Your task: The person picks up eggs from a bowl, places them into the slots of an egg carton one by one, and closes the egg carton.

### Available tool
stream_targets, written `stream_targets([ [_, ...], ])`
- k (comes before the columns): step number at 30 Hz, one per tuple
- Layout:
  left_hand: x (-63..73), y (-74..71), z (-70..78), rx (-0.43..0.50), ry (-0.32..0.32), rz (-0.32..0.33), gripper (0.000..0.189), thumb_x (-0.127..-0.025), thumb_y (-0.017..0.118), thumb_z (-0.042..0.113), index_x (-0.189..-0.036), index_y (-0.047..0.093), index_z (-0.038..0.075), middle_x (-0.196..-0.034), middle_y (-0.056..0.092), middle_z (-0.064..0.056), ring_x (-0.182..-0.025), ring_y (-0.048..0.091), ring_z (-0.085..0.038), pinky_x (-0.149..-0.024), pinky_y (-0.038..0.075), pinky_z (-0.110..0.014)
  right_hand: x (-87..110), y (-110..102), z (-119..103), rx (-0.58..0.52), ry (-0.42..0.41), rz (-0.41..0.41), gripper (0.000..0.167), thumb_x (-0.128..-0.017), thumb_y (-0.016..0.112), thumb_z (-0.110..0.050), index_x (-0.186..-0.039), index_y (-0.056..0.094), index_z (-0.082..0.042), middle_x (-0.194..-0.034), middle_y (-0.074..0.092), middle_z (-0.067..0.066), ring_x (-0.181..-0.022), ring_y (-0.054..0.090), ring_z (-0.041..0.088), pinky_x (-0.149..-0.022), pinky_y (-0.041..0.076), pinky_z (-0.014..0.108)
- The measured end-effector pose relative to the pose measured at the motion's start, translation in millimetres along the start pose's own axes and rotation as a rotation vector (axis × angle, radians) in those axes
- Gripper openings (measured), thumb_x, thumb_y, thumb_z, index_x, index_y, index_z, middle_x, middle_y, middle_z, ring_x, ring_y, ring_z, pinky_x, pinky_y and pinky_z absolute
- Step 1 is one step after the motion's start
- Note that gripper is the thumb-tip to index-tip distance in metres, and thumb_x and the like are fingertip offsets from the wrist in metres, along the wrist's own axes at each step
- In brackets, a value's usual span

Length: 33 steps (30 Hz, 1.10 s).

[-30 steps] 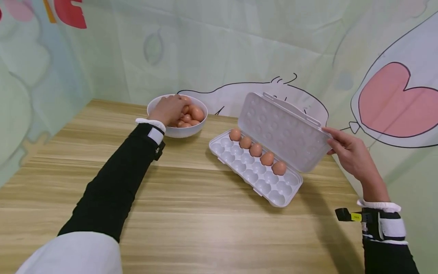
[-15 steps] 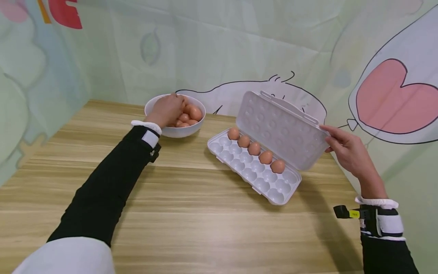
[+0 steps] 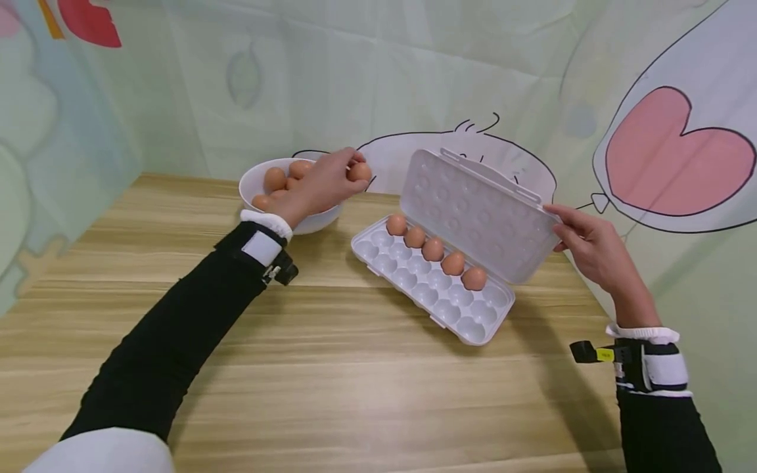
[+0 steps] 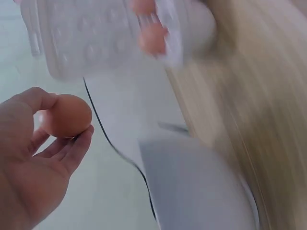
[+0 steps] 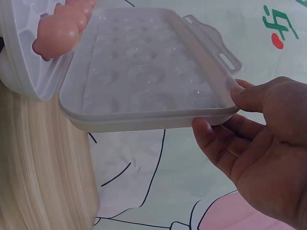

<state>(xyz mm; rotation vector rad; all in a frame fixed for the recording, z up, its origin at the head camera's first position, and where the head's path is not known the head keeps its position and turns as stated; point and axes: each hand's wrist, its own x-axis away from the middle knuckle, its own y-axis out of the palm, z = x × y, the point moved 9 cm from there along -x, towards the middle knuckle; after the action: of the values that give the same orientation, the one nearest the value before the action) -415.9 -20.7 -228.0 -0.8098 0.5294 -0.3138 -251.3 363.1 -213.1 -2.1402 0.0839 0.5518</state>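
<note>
My left hand (image 3: 328, 182) pinches a brown egg (image 4: 71, 116) between thumb and fingers, over the right rim of a white bowl (image 3: 313, 225). Several more brown eggs (image 3: 275, 179) lie in that bowl. Right of it stands a white plastic egg carton (image 3: 426, 297), its lid (image 3: 473, 213) tilted up. Along the hinge side, a row of eggs (image 3: 434, 249) fills most of the back cups; the front cups hold none. My right hand (image 3: 600, 255) grips the lid's right corner, thumb on one face and fingers on the other, as the right wrist view shows.
Both carton and bowl stand on a wood-grain table (image 3: 331, 381), toward its back. A printed cloth backdrop (image 3: 367, 72) with cartoon drawings rises behind and at both sides. Black wrist cameras (image 3: 282, 269) are strapped on both forearms.
My left hand was down among the eggs in the bowl; it has lifted out to the right with one egg. My right hand keeps holding the lid up.
</note>
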Motion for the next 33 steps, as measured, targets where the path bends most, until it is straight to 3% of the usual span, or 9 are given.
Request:
stream_targets([
  [6, -6.9, 47.8, 74.0, 0.075, 0.144, -0.007, 0.039, -0.09, 0.063, 0.019, -0.126, 0.06, 0.004, -0.113, 0.065, -0.01, -0.104, 0.059, -0.023, -0.093, 0.045, -0.032, 1.0, 0, -1, -0.004, 0.003, -0.001, 0.04, -0.108, 0.049, -0.003, -0.148, 0.054, -0.001, -0.134, 0.061, 0.029, -0.087, 0.062, 0.006, -0.073, 0.05, 0.01],
  [11, -5.3, 98.6, 128.7, 0.134, 0.234, -0.099, 0.034, -0.091, 0.065, 0.018, -0.121, 0.062, 0.004, -0.113, 0.064, -0.006, -0.104, 0.06, -0.018, -0.09, 0.045, -0.023, 3.9, 3, 3, -0.016, 0.001, 0.0, 0.04, -0.107, 0.05, -0.002, -0.147, 0.055, 0.0, -0.132, 0.062, 0.029, -0.084, 0.063, 0.006, -0.073, 0.05, 0.01],
  [15, 2.5, 137.6, 158.2, 0.108, 0.288, -0.181, 0.032, -0.091, 0.066, 0.018, -0.12, 0.062, 0.007, -0.113, 0.062, -0.002, -0.103, 0.057, -0.015, -0.089, 0.043, -0.02, 3.7, 6, 5, -0.034, -0.011, 0.0, 0.04, -0.107, 0.049, -0.001, -0.147, 0.055, 0.001, -0.131, 0.062, 0.029, -0.084, 0.063, 0.007, -0.072, 0.05, 0.01],
  [18, 9.8, 163.7, 172.8, 0.079, 0.324, -0.238, 0.033, -0.093, 0.066, 0.019, -0.124, 0.061, 0.008, -0.113, 0.061, 0.0, -0.102, 0.055, -0.014, -0.088, 0.042, -0.019, 2.1, 8, 3, -0.048, -0.026, 0.007, 0.039, -0.107, 0.05, -0.001, -0.146, 0.056, 0.001, -0.13, 0.063, 0.029, -0.084, 0.064, 0.007, -0.072, 0.05, 0.01],
  [23, 19.4, 195.8, 189.7, -0.024, 0.43, -0.263, 0.033, -0.092, 0.069, 0.021, -0.123, 0.064, 0.009, -0.113, 0.064, 0.001, -0.102, 0.058, -0.012, -0.088, 0.043, -0.018, 1.2, 10, -1, -0.076, -0.046, 0.01, 0.038, -0.107, 0.051, -0.001, -0.144, 0.057, 0.002, -0.129, 0.063, 0.03, -0.083, 0.064, 0.007, -0.071, 0.051, 0.012],
  [31, 19.2, 220.6, 191.1, -0.174, 0.46, -0.224, 0.02, -0.089, 0.071, 0.032, -0.108, 0.068, 0.025, -0.095, 0.059, 0.012, -0.092, 0.052, -0.007, -0.075, 0.043, -0.024, 2.4, 8, -1, -0.074, -0.045, 0.018, 0.038, -0.107, 0.051, -0.001, -0.145, 0.056, 0.002, -0.128, 0.063, 0.03, -0.081, 0.064, 0.006, -0.07, 0.051, 0.012],
  [33, 19.9, 226.9, 189.6, -0.215, 0.474, -0.217, 0.019, -0.089, 0.071, 0.034, -0.107, 0.068, 0.027, -0.096, 0.058, 0.013, -0.095, 0.052, -0.008, -0.079, 0.043, -0.027, 2.9, 7, 0, -0.07, -0.041, 0.018, 0.038, -0.107, 0.051, -0.002, -0.145, 0.056, 0.001, -0.128, 0.063, 0.029, -0.081, 0.065, 0.006, -0.07, 0.05, 0.011],
])
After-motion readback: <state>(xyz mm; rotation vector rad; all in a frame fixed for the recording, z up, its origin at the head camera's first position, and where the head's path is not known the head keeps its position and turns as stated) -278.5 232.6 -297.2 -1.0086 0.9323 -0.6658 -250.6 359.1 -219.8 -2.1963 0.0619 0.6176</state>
